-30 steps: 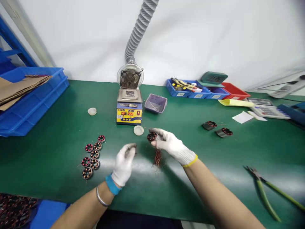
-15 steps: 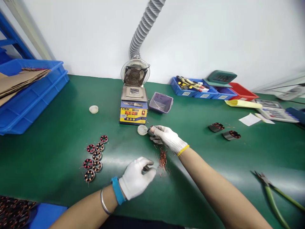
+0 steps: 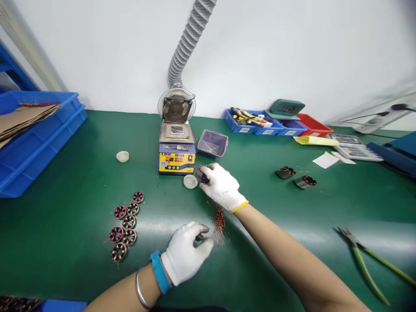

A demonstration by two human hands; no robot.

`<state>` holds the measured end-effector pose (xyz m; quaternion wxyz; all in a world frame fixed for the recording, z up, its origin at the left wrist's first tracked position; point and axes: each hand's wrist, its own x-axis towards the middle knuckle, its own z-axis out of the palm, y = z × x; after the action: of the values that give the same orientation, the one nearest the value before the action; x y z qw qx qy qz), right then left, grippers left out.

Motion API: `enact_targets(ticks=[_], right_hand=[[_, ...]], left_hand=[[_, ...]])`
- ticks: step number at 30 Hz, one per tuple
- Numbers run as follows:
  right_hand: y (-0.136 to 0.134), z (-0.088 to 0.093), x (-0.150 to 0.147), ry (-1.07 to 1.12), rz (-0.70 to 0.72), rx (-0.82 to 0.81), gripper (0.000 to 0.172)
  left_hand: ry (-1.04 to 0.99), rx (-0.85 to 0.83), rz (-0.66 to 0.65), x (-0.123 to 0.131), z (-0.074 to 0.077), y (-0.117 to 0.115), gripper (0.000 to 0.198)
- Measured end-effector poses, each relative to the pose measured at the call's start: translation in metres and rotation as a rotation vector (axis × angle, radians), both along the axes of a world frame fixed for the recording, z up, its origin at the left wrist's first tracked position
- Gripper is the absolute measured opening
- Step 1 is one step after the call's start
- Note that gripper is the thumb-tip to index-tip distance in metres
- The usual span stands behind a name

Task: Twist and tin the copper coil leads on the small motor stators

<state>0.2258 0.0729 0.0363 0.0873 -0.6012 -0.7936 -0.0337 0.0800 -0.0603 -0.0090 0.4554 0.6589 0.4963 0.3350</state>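
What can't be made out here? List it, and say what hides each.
All in the head view:
Part of the wound core: covered by the right hand.
Palm of the left hand: behind its own back.
What lies under the cardboard in the blue crate: covered.
One handle end of the pliers: cut off by the right edge.
Tray label: too small to read.

Wound metal core [image 3: 204, 178], held, partly hidden
Its dark end shows. Towards five o'clock from it, reddish copper clippings [image 3: 220, 220] lie loose in a narrow heap, stray strands spreading at six o'clock.
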Motion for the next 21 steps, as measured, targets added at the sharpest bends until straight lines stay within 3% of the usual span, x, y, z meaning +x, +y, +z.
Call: enact_targets(ticks=[5, 8, 12, 16, 18, 21], right_hand=[[-0.003, -0.002, 0.002, 0.013, -0.024, 0.01, 0.049], [0.007, 0.014, 0.005, 0.106, -0.061, 0.112, 0.049], [0.052, 0.061, -0.008, 0.187, -0.102, 0.256, 0.053], [0.112, 0.106, -0.045, 0.089, -0.055, 0.205, 0.052], [0.135, 0.114, -0.064, 0.065, -0.029, 0.169, 0.051], [0.153, 0.109, -0.084, 0.068, -0.008, 0.128, 0.047]], left_hand=[[-0.02, -0.001, -0.009, 0.002, 0.0, -0.003, 0.021], [-0.011, -0.019, -0.013, 0.004, -0.001, -0.006, 0.029], [0.025, -0.037, -0.06, 0.005, -0.006, -0.008, 0.039], [0.036, -0.059, -0.045, 0.004, -0.011, -0.003, 0.045], [0.037, -0.05, -0.002, 0.001, -0.012, 0.0, 0.044], [0.029, -0.015, 0.053, -0.002, -0.011, 0.004, 0.043]])
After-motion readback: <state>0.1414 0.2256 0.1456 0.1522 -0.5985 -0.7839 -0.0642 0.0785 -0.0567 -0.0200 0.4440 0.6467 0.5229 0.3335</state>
